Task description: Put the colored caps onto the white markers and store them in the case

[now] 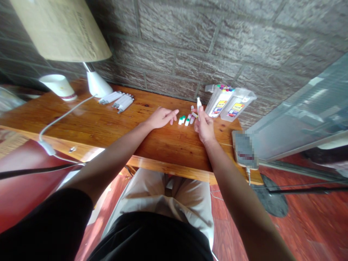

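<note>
My right hand (204, 127) grips a white marker (199, 103) near the right end of the table, its narrow tip pointing up. Just left of that hand, several small marker caps (187, 122) stand and lie on the wood. Some have green tops, others pinkish ones. My left hand (161, 117) is left of the caps, low over the tabletop, with its fingers loosely stretched towards them and nothing in it. Behind my right hand stands a clear marker case (217, 105) filled with colourful-ended markers. Beside it is a second clear case (236, 108).
Several grey-white markers (125, 101) lie in a group on the wooden table (108, 127). A lamp (98, 84), its cord and a paper cup (60, 88) occupy the left end. A plugged-in phone (244, 150) rests at the right edge. A stone wall (174, 47) rises behind.
</note>
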A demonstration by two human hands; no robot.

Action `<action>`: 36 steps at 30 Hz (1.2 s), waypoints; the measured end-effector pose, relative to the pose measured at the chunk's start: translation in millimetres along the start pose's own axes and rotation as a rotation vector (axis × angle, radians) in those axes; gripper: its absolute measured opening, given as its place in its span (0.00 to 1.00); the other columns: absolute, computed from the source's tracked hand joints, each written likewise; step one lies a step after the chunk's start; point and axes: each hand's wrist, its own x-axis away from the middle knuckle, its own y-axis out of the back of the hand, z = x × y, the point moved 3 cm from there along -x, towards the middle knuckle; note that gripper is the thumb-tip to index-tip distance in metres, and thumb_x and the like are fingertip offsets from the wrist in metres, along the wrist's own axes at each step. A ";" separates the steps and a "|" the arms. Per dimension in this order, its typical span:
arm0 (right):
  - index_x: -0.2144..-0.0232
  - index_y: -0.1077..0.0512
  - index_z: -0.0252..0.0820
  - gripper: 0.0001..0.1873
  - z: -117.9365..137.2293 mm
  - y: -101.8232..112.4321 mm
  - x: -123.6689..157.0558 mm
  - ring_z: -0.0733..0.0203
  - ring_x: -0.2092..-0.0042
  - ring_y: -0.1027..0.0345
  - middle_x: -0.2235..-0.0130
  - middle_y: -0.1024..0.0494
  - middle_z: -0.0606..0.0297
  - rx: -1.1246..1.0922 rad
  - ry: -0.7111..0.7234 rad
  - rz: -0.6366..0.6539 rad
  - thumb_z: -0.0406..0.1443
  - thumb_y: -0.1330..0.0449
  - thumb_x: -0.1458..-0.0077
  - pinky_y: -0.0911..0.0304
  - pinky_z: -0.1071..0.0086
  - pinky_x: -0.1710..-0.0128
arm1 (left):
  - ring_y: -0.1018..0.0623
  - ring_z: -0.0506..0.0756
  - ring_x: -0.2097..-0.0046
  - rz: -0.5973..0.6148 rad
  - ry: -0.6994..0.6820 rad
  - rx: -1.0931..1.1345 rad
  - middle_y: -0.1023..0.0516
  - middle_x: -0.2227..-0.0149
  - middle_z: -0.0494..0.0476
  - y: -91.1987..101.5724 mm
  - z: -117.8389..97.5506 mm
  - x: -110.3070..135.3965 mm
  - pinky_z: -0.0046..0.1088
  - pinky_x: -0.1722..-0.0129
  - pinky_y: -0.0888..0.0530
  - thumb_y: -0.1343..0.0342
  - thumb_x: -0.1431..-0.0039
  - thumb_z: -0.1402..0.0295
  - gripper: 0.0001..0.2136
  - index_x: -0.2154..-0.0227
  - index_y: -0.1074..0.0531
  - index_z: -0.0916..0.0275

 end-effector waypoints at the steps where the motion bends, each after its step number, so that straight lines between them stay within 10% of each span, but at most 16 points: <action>1: 0.68 0.25 0.43 0.28 -0.4 0.5 -0.3 0.74 0.84 0.61 0.84 0.46 0.78 0.001 -0.007 -0.011 0.61 0.36 0.50 0.67 0.73 0.87 | 0.23 0.49 0.74 0.000 0.001 -0.003 0.19 0.77 0.54 -0.1 0.5 0.0 0.24 0.68 0.30 0.57 0.30 0.47 0.30 0.74 0.19 0.64; 19: 0.77 0.31 0.42 0.31 -5.2 5.0 -6.5 0.75 0.84 0.53 0.79 0.33 0.72 0.054 0.038 -0.078 0.63 0.37 0.51 0.61 0.73 0.87 | 0.23 0.49 0.75 -0.016 -0.015 -0.001 0.20 0.79 0.55 -0.1 -0.2 -0.8 0.24 0.69 0.29 0.58 0.31 0.45 0.32 0.74 0.20 0.65; 28: 0.51 0.24 0.46 0.22 -6.3 -1.0 3.8 0.64 0.73 0.38 0.74 0.29 0.69 0.487 0.383 0.159 0.53 0.44 0.36 0.39 0.69 0.73 | 0.26 0.49 0.77 -0.012 -0.039 0.002 0.21 0.79 0.54 1.0 -3.8 0.1 0.24 0.72 0.33 0.56 0.31 0.46 0.29 0.72 0.21 0.65; 36: 0.57 0.21 0.42 0.20 3.0 -10.8 12.6 0.59 0.64 0.29 0.65 0.20 0.63 0.660 0.523 0.288 0.49 0.44 0.35 0.32 0.64 0.57 | 0.28 0.48 0.78 0.071 -0.112 0.113 0.22 0.79 0.54 -2.5 -7.7 1.3 0.22 0.76 0.36 0.45 0.37 0.48 0.23 0.68 0.19 0.66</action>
